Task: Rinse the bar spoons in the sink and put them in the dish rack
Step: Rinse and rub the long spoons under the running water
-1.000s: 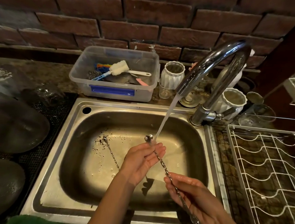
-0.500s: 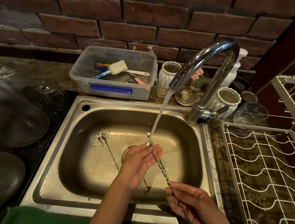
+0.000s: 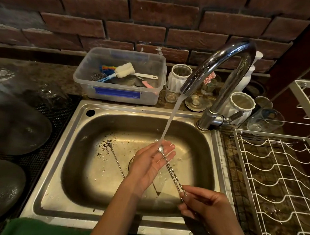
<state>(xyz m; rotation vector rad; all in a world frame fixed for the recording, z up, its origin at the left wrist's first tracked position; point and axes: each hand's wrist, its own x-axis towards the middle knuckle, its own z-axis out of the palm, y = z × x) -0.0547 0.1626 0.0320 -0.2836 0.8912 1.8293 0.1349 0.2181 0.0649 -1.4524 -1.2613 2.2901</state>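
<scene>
A brick wall (image 3: 136, 33) backs the dark stone counter (image 3: 51, 77) in front of me. The steel sink (image 3: 74, 167) fills the middle, and the white wire dish rack (image 3: 279, 185) sits just to its right. Water runs from the curved tap (image 3: 222, 67) onto my left hand (image 3: 154, 161), which lies palm up over the basin, fingers straight and relaxed. My right hand (image 3: 205, 204) pinches the lower end of a twisted bar spoon (image 3: 171, 169) between thumb and fingertips; its far end rests across my left fingers under the stream. A second bar spoon (image 3: 116, 160) lies on the sink floor to the left.
</scene>
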